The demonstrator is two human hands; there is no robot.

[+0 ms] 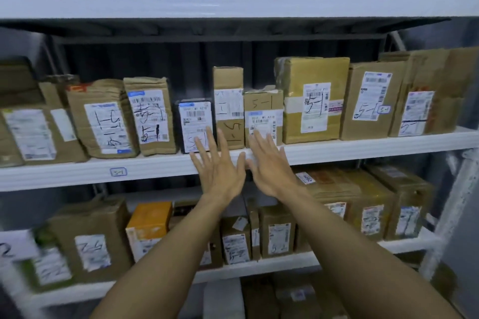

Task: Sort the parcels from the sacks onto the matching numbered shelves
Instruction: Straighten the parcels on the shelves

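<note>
Both my hands are raised in front of the middle shelf (77, 173), which bears a small tag reading 5-1 (118, 171). My left hand (220, 166) has straight, spread fingers over the lower front of a small black parcel (195, 116) and a tall narrow brown box (228, 101). With its fingers just as flat, my right hand (269, 163) reaches the white label of a low brown box (263, 109) marked 5-1. Neither hand holds anything. Several more brown parcels marked 5-1 stand in a row along this shelf.
The shelf below (285, 261) holds brown boxes and an orange box (150, 217), several marked 5-2. A white shelf board (233, 2) runs above. A white upright post (451, 215) stands at the right. More parcels lie at the bottom.
</note>
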